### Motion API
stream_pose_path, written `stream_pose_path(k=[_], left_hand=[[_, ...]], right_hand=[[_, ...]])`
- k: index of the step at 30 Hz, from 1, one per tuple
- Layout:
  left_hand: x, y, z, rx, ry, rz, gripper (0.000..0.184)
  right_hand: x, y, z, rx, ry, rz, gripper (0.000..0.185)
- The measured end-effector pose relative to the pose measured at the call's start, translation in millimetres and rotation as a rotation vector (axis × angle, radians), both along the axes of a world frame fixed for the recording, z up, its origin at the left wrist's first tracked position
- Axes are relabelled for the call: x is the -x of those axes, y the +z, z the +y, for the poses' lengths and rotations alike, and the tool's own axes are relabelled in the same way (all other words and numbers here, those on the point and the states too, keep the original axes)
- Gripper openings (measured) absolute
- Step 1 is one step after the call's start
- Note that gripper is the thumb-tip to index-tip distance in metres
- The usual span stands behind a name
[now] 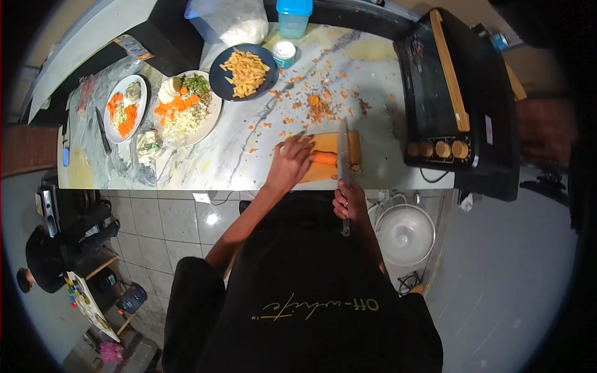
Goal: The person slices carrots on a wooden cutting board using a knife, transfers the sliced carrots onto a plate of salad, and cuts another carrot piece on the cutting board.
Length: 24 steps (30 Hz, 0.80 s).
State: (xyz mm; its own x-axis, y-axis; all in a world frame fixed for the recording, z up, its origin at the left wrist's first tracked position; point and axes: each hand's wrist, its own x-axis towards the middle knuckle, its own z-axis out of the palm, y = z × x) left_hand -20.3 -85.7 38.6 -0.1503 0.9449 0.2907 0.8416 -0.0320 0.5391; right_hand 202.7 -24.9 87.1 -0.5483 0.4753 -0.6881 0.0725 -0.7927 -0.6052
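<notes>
On a wooden cutting board (354, 144) near the counter's front edge lies an orange carrot (324, 158). My left hand (291, 160) is closed on the carrot's left end, fingers bent over it. In my right hand (352, 200) is a long knife (343, 146), its handle wrapped by my fingers and its blade pointing away from me across the board. The blade stands at the carrot's right end; whether it touches the carrot, I cannot tell. Orange bits and brown peelings (321, 109) are scattered over the counter beyond the board.
A dark plate (214, 81) of cut fries, a large plate (211, 121) of chopped vegetables and an oval plate (144, 93) stand left. Another knife (102, 130) lies there. A black toaster oven (491, 93) borders the right. A person (46, 258) is at lower left.
</notes>
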Motion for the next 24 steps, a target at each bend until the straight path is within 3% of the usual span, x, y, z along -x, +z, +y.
stream_pose_path(k=[3,5,7,9,11,13,16,18,19,21,24], left_hand=[[18,-15,-15,-0.081,0.223,-0.093,0.041],[24,-21,-31,0.063,0.336,-0.52,0.034],[21,-17,-39,0.028,0.427,-0.437,0.024],[20,-17,-44,0.367,0.55,-0.565,0.021],[13,-18,-42,0.322,0.532,-0.577,0.018],[-5,-19,-35,0.03,0.43,-0.672,0.015],[-13,2,-19,0.011,0.255,-0.469,0.031],[-20,3,-10,-0.06,0.263,-0.425,0.031],[-22,6,-6,-0.143,0.341,-0.433,0.027],[-22,13,2,-0.214,0.427,-0.438,0.024],[-14,31,21,-0.221,0.461,-0.345,0.015]], right_hand=[[-3,-6,8,-0.013,-0.061,-0.008,0.03],[-1,-7,17,-0.024,-0.128,-0.083,0.031],[5,-11,32,-0.016,-0.114,-0.091,0.031],[10,-12,45,-0.022,-0.118,-0.03,0.029],[25,-14,55,-0.065,-0.078,0.004,0.028],[32,-12,62,-0.095,-0.044,0.004,0.027],[26,12,82,-0.225,0.075,0.062,0.037],[6,25,108,-0.594,0.518,-0.162,0.043],[-4,19,120,-0.591,0.531,-0.155,0.043],[-23,-2,136,-1.18,0.898,-0.325,0.044],[-29,13,141,-1.182,1.098,-0.436,0.039]])
